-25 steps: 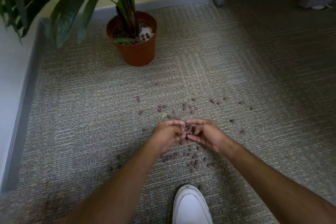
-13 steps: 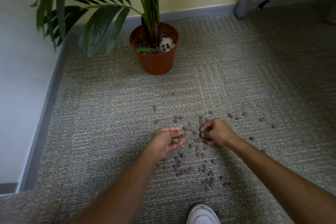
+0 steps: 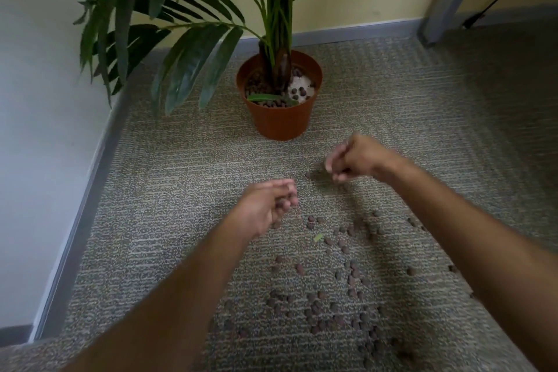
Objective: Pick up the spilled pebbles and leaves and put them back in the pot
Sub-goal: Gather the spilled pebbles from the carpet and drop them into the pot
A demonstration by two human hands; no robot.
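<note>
Scattered pebbles [image 3: 332,308] nearest on carpet [image 3: 181,178], one leaf scrap [image 3: 317,237] among them. Beyond: left hand [image 3: 265,205] cupped round pebbles; right hand [image 3: 356,158] curled, contents indiscernible. Farthest: pot [image 3: 279,118]. Carry step judged underway; next, release above rim.

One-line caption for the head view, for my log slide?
Both hands, left hand and right hand, curled near the pot, pebbles scattered on carpet.

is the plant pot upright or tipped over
Upright. The pot stands on its base on the carpet, rim level, pebbles inside.
</note>
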